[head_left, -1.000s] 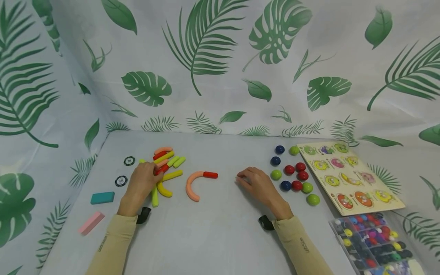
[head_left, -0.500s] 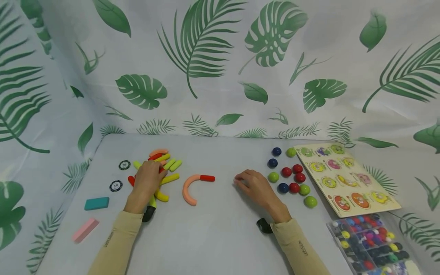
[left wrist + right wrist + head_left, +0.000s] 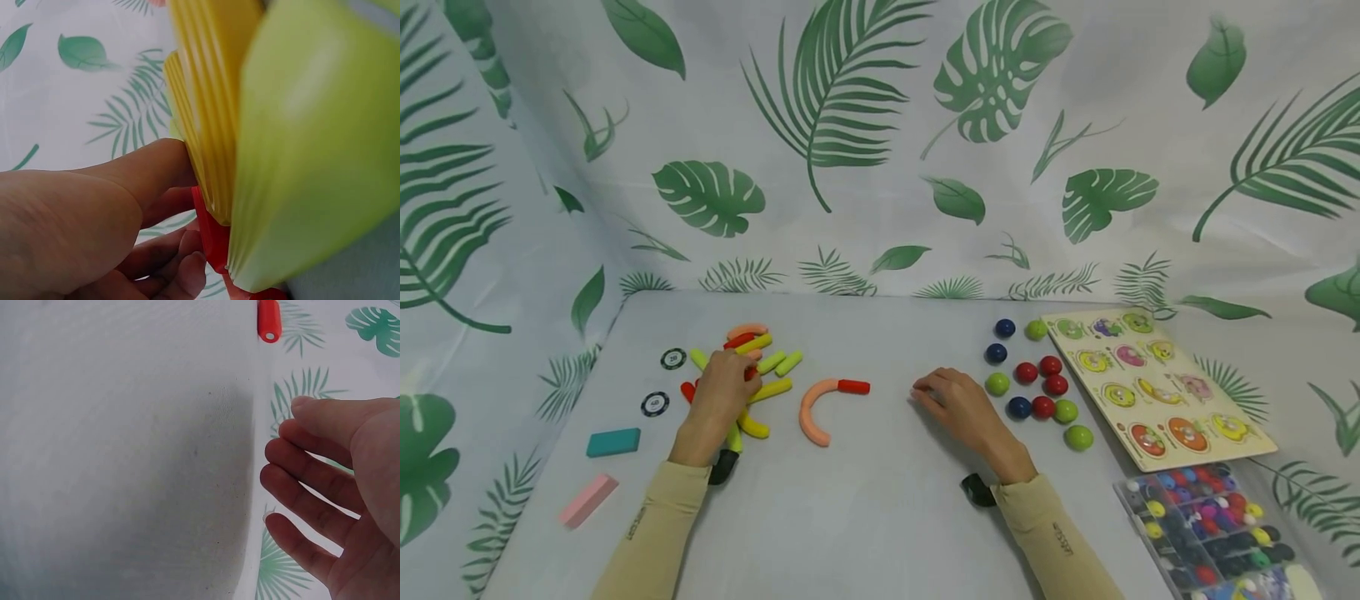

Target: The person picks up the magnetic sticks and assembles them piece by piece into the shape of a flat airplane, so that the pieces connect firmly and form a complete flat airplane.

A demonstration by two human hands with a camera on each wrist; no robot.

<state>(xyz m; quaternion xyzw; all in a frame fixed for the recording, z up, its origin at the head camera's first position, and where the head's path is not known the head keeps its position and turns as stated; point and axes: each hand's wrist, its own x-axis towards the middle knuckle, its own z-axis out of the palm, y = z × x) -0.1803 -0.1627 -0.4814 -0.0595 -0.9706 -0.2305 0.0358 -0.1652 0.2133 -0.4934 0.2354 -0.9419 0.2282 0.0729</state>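
My left hand (image 3: pixel 718 400) reaches into a pile of coloured plastic tube pieces, its fingers curled at a red tube piece (image 3: pixel 751 372). In the left wrist view, the thumb and fingers of the left hand (image 3: pixel 112 212) meet that red piece (image 3: pixel 215 244); the fingertips are partly hidden. Close beside them are a ribbed yellow tube piece (image 3: pixel 209 112) and a light green one (image 3: pixel 312 144). To the right of the pile lies a hook-shaped chain of salmon curved pieces (image 3: pixel 808 412) and a red straight piece (image 3: pixel 853 387). My right hand (image 3: pixel 958 408) rests on the table with loosely bent fingers, holding nothing.
Several red, blue and green balls (image 3: pixel 1026 372) lie right of the right hand. Beyond are a fruit picture board (image 3: pixel 1157 392) and a divided bead box (image 3: pixel 1217 533). At left lie two black chips (image 3: pixel 655 404), a teal block (image 3: pixel 613 442) and a pink block (image 3: pixel 588 501).
My left hand has moved slightly right over the pile, uncovering a red piece on its left. A light green piece has shifted slightly right. My right hand stays in place; the head view has shifted slightly.
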